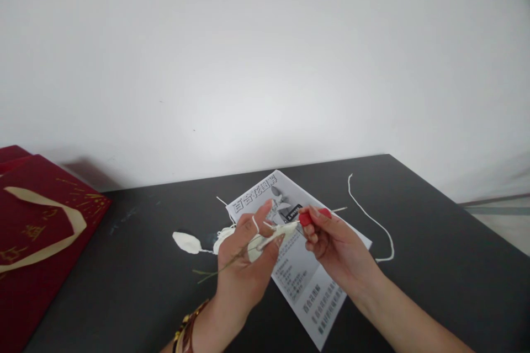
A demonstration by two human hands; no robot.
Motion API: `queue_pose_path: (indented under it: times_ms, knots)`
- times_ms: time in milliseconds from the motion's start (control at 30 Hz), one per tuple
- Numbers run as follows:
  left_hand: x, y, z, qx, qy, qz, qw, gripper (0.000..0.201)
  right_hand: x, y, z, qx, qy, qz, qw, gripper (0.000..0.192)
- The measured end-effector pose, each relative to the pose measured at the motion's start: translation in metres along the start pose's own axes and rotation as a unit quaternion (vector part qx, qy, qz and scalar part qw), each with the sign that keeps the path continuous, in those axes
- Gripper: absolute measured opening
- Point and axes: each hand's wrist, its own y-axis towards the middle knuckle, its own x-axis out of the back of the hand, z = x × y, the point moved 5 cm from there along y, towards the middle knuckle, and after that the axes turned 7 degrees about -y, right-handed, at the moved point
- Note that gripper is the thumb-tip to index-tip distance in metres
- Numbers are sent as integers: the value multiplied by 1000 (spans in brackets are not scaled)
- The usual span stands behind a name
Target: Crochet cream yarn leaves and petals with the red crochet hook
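Observation:
My left hand [246, 265] is closed on a white crochet piece [286, 228], with white yarn looped around a raised finger. A thin green wire [206, 274] sticks out to the left from under that hand. My right hand [331, 240] grips a crochet hook [306, 218] by its red handle, and the hook's tip meets the crochet piece. To the left on the table lie a white leaf-shaped crochet petal [186, 242] and a bundle of white yarn [222, 237], partly hidden behind my left hand.
A printed instruction sheet [314, 287] lies under my hands on the dark table [426, 265]. A loose strand of white yarn [372, 215] curves to its right. A red gift bag [45, 220] with a cream ribbon handle stands at the left. Behind the table rises a white wall [265, 66].

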Motion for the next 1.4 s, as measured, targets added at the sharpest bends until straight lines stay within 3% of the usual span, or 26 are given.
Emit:
queue_pose_path:
  times_ms: [300, 367, 400, 433, 500, 567, 600, 633, 667, 700, 833, 867, 933, 1033, 1400]
  knots:
    - [0, 1, 4, -4, -15, -26, 1000, 41, -5, -11, 12, 126, -73, -25, 989, 17]
    - [1, 0, 9, 3, -28, -43, 999, 40, -7, -17, 16, 201, -141, -33, 969, 11]
    - [2, 0, 12, 9, -37, -54, 998, 40, -9, -22, 19, 262, -206, -36, 942, 7]
    - [2, 0, 14, 18, -48, -66, 996, 41, -13, -28, 23, 334, -286, -34, 897, 10]
    - [3, 0, 18, 47, -79, -84, 992, 46, -25, -43, 27, 481, -437, 1, 760, 26]
    - [2, 0, 20, 95, -119, -80, 985, 52, -33, -56, 23, 581, -519, 67, 623, 37]
    - [1, 1, 20, 124, -141, -70, 980, 54, -35, -59, 20, 610, -540, 95, 572, 40]
    - [0, 2, 19, 152, -163, -55, 973, 56, -35, -61, 19, 626, -548, 114, 542, 40]
    - [-1, 3, 18, 176, -183, -38, 966, 56, -33, -60, 19, 628, -546, 121, 541, 40]
    - [-2, 4, 17, 197, -200, -21, 960, 55, -31, -58, 20, 617, -530, 119, 569, 39]
    - [-1, 10, 10, 236, -234, 32, 942, 56, -18, -36, 24, 479, -357, 104, 795, 29]
    - [0, 11, 9, 241, -234, 41, 941, 56, -15, -31, 21, 434, -308, 106, 840, 24]
    - [3, 12, 6, 248, -226, 59, 940, 57, -12, -23, 17, 366, -236, 115, 893, 18]
    - [7, 13, 1, 259, -212, 85, 939, 56, -10, -21, 17, 330, -201, 126, 914, 14]
    - [13, 16, -8, 304, -186, 166, 920, 58, -11, -28, 31, 345, -216, 164, 899, 15]
